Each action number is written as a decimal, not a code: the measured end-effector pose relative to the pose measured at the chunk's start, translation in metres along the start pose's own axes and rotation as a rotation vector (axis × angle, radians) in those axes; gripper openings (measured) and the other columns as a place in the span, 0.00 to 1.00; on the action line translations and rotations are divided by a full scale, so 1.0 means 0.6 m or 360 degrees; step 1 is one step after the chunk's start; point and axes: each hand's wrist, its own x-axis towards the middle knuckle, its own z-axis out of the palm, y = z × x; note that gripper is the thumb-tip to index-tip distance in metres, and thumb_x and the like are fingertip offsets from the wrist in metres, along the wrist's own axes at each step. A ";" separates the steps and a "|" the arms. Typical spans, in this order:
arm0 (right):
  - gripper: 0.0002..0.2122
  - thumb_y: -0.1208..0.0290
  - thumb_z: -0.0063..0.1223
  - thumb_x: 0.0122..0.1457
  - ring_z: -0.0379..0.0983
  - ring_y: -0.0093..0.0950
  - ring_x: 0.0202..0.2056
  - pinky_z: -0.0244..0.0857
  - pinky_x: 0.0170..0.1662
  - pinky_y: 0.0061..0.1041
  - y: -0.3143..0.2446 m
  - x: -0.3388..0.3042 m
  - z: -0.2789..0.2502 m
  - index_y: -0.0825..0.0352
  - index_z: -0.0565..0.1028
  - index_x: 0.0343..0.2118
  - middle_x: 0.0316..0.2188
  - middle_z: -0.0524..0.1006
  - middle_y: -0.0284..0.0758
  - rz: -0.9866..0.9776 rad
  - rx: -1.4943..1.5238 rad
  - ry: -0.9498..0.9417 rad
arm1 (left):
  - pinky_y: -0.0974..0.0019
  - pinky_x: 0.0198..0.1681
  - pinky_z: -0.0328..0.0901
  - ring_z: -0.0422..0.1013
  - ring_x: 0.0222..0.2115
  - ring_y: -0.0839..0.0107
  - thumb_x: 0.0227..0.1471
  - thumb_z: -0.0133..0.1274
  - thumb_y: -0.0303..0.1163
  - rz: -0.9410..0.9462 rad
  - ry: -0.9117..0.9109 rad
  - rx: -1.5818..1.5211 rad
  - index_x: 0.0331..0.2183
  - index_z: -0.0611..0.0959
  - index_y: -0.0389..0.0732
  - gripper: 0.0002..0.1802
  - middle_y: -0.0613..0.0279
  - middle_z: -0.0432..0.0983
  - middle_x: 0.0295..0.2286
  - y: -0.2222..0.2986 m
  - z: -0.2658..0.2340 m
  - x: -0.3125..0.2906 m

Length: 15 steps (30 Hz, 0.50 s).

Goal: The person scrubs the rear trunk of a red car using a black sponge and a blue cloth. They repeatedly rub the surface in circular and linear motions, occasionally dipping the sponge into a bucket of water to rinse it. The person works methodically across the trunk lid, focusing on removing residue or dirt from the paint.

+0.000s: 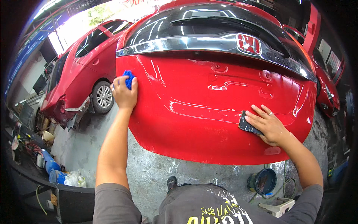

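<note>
A glossy red car tailgate (194,127) fills the middle, wet-looking, with raised lines and small recesses in its surface. At its left edge my left hand (124,93) grips a crumpled blue cloth (129,79) against the panel. Lower on the right side, my right hand (269,125) lies over a dark folded piece of sandpaper (249,123), its fingers pressing it flat to the red paint. The palm side of that hand is hidden. A pale smudge (272,151) shows on the panel below my right wrist.
Above the panel run a chrome trim strip (179,45) and a dark rear window (209,24). A second red car (80,71) stands at left. On the wet grey floor (149,175) sit a dark bucket (262,182), a hose (290,186) and a pale stool (278,207). Lower left, a black bin-like rim (74,192) holds plastic.
</note>
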 end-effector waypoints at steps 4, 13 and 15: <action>0.32 0.55 0.57 0.73 0.52 0.42 0.81 0.41 0.83 0.53 -0.070 0.136 -0.001 0.63 0.66 0.76 0.78 0.64 0.42 -0.0161 0.0155 0.0089 | 0.41 0.60 0.63 0.74 0.51 0.45 0.63 0.66 0.49 -0.0148 -0.0086 -0.0017 0.46 0.83 0.45 0.19 0.51 0.80 0.47 -0.016 -0.002 -0.024; 0.32 0.50 0.44 0.80 0.52 0.43 0.80 0.42 0.82 0.54 -0.238 0.502 -0.011 0.69 0.64 0.76 0.78 0.62 0.46 -0.0016 0.0081 0.0464 | 0.44 0.58 0.64 0.76 0.51 0.48 0.61 0.68 0.48 -0.0115 -0.0005 -0.0280 0.46 0.83 0.45 0.21 0.53 0.80 0.46 -0.015 0.007 -0.030; 0.31 0.50 0.44 0.80 0.53 0.44 0.80 0.43 0.81 0.55 -0.244 0.499 -0.006 0.69 0.65 0.75 0.78 0.63 0.46 -0.0014 0.0122 0.0512 | 0.44 0.59 0.64 0.75 0.51 0.48 0.61 0.68 0.48 -0.0096 0.0002 -0.0317 0.46 0.84 0.45 0.21 0.53 0.80 0.47 -0.027 0.006 -0.029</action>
